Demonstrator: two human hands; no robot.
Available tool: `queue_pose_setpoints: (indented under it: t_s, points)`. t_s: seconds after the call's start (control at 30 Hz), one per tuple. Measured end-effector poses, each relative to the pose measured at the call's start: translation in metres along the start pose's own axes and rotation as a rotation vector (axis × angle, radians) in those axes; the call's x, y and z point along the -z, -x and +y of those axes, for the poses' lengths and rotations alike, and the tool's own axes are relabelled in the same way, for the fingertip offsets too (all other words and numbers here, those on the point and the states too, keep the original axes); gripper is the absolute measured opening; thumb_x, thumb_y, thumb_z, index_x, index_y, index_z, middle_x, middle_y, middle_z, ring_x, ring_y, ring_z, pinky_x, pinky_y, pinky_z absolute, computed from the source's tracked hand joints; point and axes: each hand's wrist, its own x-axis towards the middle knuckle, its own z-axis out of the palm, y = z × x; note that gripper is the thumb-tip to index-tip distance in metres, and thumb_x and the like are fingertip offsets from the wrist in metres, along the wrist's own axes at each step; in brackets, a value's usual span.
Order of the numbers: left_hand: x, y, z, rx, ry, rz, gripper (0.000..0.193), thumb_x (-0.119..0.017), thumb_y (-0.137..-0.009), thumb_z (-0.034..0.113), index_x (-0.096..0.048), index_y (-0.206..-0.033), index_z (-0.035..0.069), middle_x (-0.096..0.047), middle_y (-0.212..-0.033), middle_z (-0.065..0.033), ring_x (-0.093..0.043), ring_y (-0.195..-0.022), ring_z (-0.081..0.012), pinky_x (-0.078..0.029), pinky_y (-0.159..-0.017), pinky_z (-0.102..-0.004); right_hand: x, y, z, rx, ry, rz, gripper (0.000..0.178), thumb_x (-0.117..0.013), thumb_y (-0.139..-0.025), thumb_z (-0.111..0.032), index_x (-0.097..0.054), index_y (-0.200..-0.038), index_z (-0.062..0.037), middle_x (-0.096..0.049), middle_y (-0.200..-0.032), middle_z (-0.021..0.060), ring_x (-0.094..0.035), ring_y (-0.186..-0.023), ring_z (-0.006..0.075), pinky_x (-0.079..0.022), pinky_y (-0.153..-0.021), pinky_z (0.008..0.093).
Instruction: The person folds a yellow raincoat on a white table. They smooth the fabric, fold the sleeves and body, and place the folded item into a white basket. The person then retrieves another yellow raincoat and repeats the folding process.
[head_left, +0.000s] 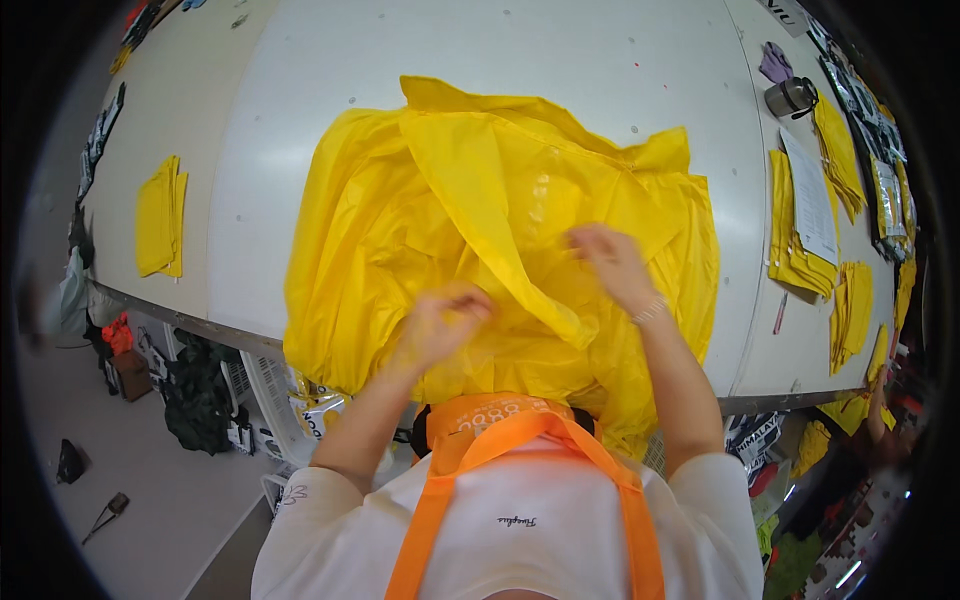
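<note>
A large yellow garment of thin, shiny cloth, like a raincoat (370,210), lies loose and rumpled on the table in front of me. A long folded strip of it slants across the middle, and its near edge hangs over the table's front edge. My left hand (445,322) is over the cloth left of the strip's lower end, its fingers bent and smeared by motion. Right of the strip, my right hand (612,265) hovers over or touches the cloth, also blurred with curled fingers. Whether either hand grips any cloth cannot be made out.
Folded yellow pieces (160,220) lie at the table's left. To the right are more yellow stacks (795,250), a paper sheet (808,195), a metal flask (790,97), a purple cloth (775,62) and a pen (780,313). White baskets (280,395) stand below the front edge.
</note>
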Motion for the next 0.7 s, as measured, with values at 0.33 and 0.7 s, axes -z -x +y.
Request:
queue_pose_setpoints:
  t_s: [0.33,0.7]
  points:
    - [0.015,-0.086,-0.005,-0.533,-0.545,0.181,0.016,-0.067,-0.075,0.007,-0.061,-0.088,0.001,-0.064,-0.091,-0.0113,-0.061,-0.08,-0.0231,-0.048,-0.07,-0.0316,-0.009,0.062,0.094,0.241,0.473,0.466,0.032,-0.051,-0.073,0.01,-0.058,-0.101,-0.0041,-0.059,-0.102,0.0127,-0.058,-0.09,0.0266,-0.048,-0.073,0.0309]
    - [-0.047,-0.024,-0.008,-0.761,-0.795,-0.009,0.031,-0.07,-0.072,0.023,-0.059,-0.095,0.006,-0.059,-0.096,-0.0096,-0.057,-0.087,-0.0262,-0.044,-0.077,-0.0375,0.059,0.029,0.066,-0.101,0.047,0.299,0.014,-0.059,-0.088,-0.014,-0.063,-0.089,-0.0011,-0.061,-0.07,0.0021,-0.05,-0.056,0.0078,-0.04,-0.052,0.0209]
